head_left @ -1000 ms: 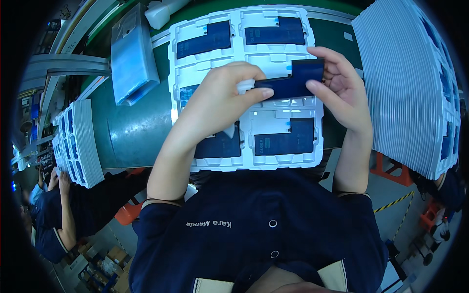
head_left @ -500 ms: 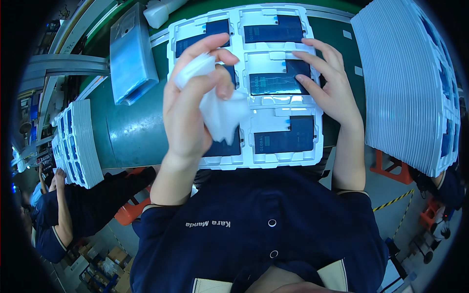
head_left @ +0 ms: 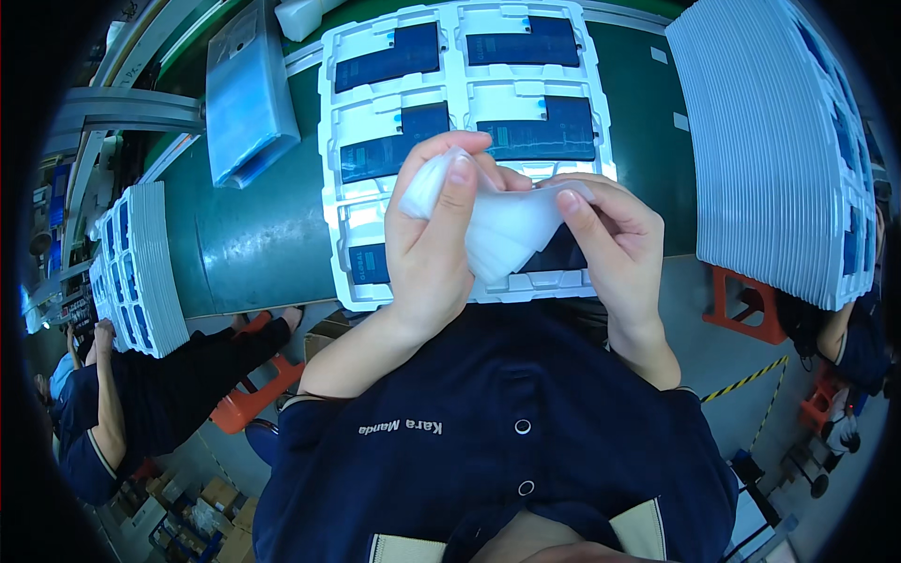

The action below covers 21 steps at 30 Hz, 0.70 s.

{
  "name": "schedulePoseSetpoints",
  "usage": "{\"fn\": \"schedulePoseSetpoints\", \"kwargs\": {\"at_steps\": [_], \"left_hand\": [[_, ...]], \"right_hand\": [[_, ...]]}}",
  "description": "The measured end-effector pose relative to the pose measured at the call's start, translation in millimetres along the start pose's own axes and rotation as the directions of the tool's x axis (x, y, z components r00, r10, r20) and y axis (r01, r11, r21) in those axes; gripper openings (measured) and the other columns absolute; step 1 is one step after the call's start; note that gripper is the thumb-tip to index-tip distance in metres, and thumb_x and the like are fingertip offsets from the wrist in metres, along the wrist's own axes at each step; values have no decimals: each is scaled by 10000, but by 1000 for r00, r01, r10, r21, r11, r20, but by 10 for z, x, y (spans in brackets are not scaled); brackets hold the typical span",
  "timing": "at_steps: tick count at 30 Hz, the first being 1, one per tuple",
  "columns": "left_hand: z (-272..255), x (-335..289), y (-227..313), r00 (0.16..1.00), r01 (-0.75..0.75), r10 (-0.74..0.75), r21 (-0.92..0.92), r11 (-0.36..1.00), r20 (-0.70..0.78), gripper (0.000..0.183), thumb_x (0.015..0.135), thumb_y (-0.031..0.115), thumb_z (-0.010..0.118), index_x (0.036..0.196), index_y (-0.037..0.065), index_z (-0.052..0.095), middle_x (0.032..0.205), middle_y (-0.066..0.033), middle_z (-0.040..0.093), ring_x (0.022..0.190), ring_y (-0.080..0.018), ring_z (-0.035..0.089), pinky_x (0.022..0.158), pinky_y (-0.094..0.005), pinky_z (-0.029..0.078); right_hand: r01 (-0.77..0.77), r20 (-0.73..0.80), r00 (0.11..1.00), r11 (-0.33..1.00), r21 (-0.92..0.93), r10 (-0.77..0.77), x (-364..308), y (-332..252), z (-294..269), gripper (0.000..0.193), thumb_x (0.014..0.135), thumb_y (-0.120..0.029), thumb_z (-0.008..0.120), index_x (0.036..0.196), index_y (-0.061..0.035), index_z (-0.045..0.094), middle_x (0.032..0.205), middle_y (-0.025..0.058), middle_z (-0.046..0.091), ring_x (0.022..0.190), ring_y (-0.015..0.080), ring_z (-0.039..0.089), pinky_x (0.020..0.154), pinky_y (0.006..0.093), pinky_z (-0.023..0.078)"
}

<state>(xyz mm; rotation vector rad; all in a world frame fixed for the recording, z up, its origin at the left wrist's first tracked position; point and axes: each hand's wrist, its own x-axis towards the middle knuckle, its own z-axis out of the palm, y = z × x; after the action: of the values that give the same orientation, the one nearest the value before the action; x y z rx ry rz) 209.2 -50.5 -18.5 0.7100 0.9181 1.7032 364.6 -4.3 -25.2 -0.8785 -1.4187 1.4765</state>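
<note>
A white wipe or stack of thin white sheets (head_left: 511, 235) is stretched between my two hands. My left hand (head_left: 436, 216) is closed around its bunched left end, thumb on top. With thumb and fingers my right hand (head_left: 615, 230) pinches its right edge. Both hands are above the near half of a white plastic tray (head_left: 330, 122), whose compartments hold flat black L-shaped battery packs (head_left: 544, 141). The sheets and my hands hide much of the near row; one black pack (head_left: 369, 265) shows left of my left wrist.
A tall stack of white trays (head_left: 765, 150) stands at the right, a smaller stack (head_left: 150, 272) at the left. Clear plastic bags (head_left: 249, 113) lie on the green bench (head_left: 244, 249), left of the tray. Another person (head_left: 122, 403) sits at the far left.
My right hand has left the tray's right side and come to the white sheets, taking their edge. My left hand has moved right and nearer with them, and the sheets are spread wider.
</note>
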Motion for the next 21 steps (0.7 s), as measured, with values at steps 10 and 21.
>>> {"fn": "schedulePoseSetpoints", "kwargs": {"at_steps": [10,21], "left_hand": [[-50,-233,244,870,-373,-309,923,96,384,340,833,176,681,1077,-30,565,819,-136,574,738,-316,613,647,-381,484],[-31,-176,202,827,-407,-311,881,242,468,171,766,133,722,848,6,642,818,-128,550,718,-325,586,620,-418,445]], "right_hand": [[13,-210,977,998,-53,-24,-76,26,-451,164,860,50,629,1014,46,686,986,93,650,834,112,602,750,228,480],[48,-347,935,994,-97,-79,-98,135,-709,184,855,49,638,1038,37,650,908,56,652,791,74,597,729,196,469]]}}
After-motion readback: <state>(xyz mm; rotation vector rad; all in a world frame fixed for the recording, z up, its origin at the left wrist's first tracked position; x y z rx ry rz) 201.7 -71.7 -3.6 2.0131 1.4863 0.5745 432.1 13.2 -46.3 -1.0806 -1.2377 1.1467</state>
